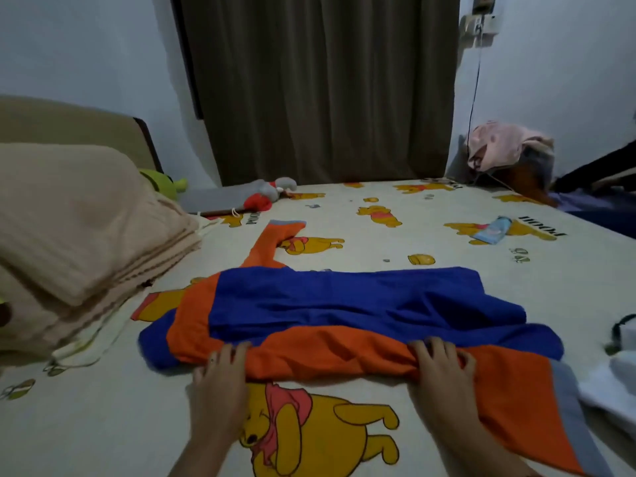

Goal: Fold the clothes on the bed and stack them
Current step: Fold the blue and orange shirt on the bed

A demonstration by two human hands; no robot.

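Observation:
A blue and orange long-sleeved garment [344,304] lies spread across the cartoon-print bed sheet [103,425]. One orange sleeve with a grey cuff points away toward the far side; the other runs off toward the lower right. My left hand [220,376] grips the near orange edge on the left. My right hand [440,370] grips a bunched fold of the same edge on the right.
A stack of folded beige blankets [79,242] fills the left side. A plush toy [272,194] and a grey flat item lie at the far edge by the curtain. A small tube [492,230] lies far right. White cloth [612,383] sits at the right edge.

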